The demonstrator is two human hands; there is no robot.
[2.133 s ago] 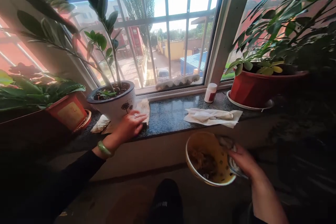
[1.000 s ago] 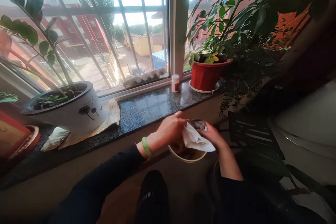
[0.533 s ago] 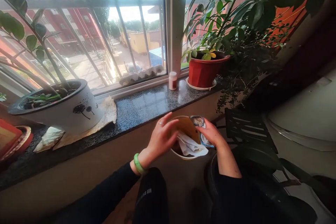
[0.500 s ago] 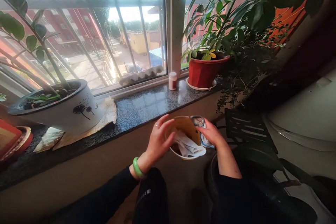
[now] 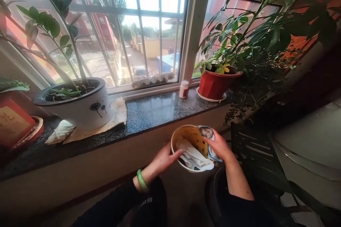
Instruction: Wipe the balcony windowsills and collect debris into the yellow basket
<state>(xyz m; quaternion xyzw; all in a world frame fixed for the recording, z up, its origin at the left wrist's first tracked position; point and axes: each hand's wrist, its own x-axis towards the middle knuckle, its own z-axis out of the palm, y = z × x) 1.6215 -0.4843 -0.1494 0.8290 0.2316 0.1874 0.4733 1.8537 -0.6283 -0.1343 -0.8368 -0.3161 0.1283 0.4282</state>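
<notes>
A yellow plastic basket (image 5: 191, 131) with a pale rim and small holes is held tilted in front of the sill. Inside it lies a folded white piece (image 5: 193, 154), paper or cloth; I cannot tell which. My left hand (image 5: 162, 159), a green bangle at its wrist, grips the left rim, thumb over the inside and fingers hidden behind the wall. On the other side my right hand (image 5: 220, 145) is closed round a bunched grey-white cloth (image 5: 206, 133) with blue edging, pressed against the basket's right rim.
A dark stone windowsill (image 5: 149, 111) carries a white flowerpot (image 5: 87, 113) on paper, a red flowerpot (image 5: 217, 85) on a saucer, and a small white bottle (image 5: 183, 89). Another red pot (image 5: 16, 122) stands far left. A dark slatted chair (image 5: 253, 149) is at right.
My left hand has gone from open, with fingers spread over the basket, to gripping its left rim. In the picture, the basket and right hand sit slightly lower and farther right; the view has shifted too.
</notes>
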